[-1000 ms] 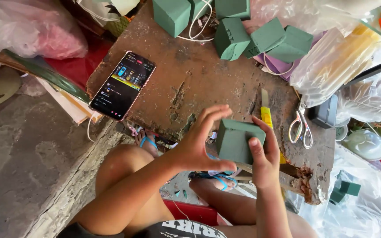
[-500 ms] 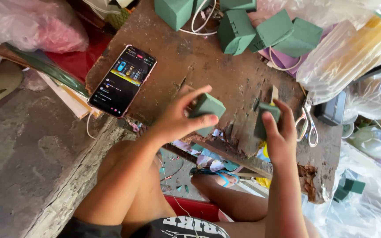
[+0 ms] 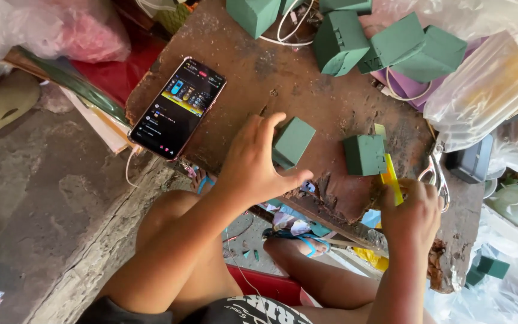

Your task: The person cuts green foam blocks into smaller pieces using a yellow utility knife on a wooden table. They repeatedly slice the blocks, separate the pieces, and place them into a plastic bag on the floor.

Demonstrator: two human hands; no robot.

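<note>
Phone (image 3: 178, 108) is lying lit on the worn brown board (image 3: 307, 78), cable trailing off its near end. Left hand (image 3: 253, 165) is spreading wide over one green foam piece (image 3: 294, 141), fingers curling round it on the board. A second foam piece (image 3: 364, 154) is sitting apart, just right. Right hand (image 3: 412, 210) is closing on a yellow knife (image 3: 391, 179) near the scissors (image 3: 436, 171). Looks like the cutting step; next stroke is calling for steady pinning of the block, fingers out of the blade's path.
</note>
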